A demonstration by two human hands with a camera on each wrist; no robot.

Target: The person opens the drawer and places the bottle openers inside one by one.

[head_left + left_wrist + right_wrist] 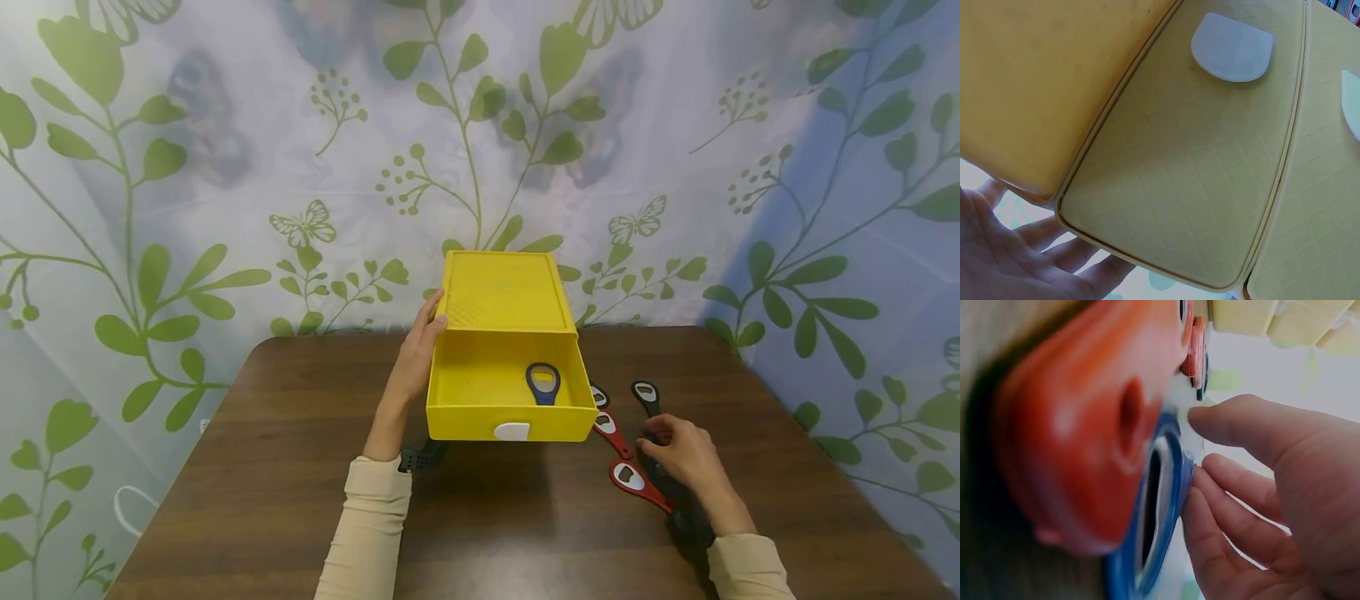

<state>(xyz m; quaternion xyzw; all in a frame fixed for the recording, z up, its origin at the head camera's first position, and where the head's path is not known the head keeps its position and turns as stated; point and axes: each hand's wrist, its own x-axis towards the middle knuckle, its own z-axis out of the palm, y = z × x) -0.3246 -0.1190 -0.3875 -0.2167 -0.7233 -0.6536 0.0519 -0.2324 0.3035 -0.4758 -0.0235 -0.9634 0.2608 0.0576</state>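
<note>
A yellow drawer box (504,292) stands on the table with its top drawer (472,423) pulled out. In that drawer lies a blue bottle opener (543,382). My left hand (412,354) rests against the box's left side, fingers extended along its edge in the left wrist view. To the right of the box, my right hand (686,454) is low over several bottle openers. Its fingertips (1194,487) are right at the rim of a blue bottle opener (1175,481), with the thumb apart from them. A red bottle opener (1079,431) lies close beside it.
Another red bottle opener (611,429) lies by the drawer's right corner, and a black bottle opener (645,393) lies beyond my right hand. White pull tabs (1233,49) mark the lower drawers. Behind the brown table (300,467) hangs a leaf-patterned curtain (337,167).
</note>
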